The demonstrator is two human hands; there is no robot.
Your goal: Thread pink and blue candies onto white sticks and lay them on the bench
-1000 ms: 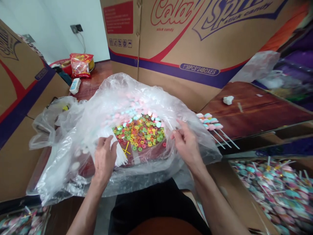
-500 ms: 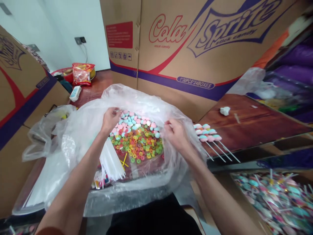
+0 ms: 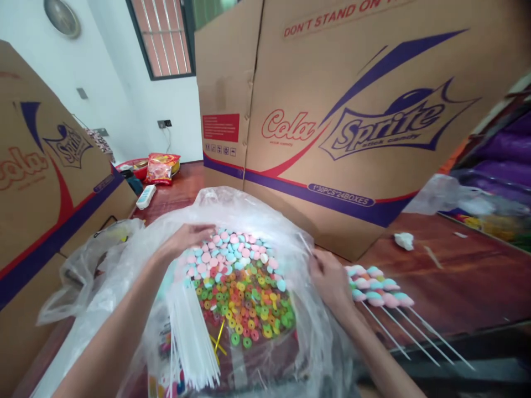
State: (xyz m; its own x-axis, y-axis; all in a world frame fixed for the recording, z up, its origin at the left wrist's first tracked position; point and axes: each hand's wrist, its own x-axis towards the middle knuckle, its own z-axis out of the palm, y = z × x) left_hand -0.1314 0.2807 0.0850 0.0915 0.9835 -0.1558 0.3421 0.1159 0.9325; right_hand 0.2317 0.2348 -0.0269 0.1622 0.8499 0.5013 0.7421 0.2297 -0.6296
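A big clear plastic bag (image 3: 265,213) lies spread around a heap of candy on the table. My right hand (image 3: 329,279) is closed on the bag's edge, to the right of the heap. My left hand (image 3: 191,239) reaches in from the left with its fingers stretched out, at the bag's left inner edge beside the pink and blue marshmallows (image 3: 232,251). Nearer to me lie colourful gummy rings (image 3: 253,301). A bundle of white sticks (image 3: 191,337) rests at the left of the rings, with yellow twist ties (image 3: 219,337) next to it.
Several marshmallow skewers (image 3: 379,287) lie on the table (image 3: 452,271) at the right, near a crumpled white scrap (image 3: 404,240). Large cardboard boxes stand behind (image 3: 315,166) and at the left (image 3: 58,188). A red candy packet (image 3: 161,167) sits at the back.
The camera view has tilted up, so things appear lower. My left hand's fingers have straightened from a curled grip. My right hand has moved outward to the right with the bag's edge.
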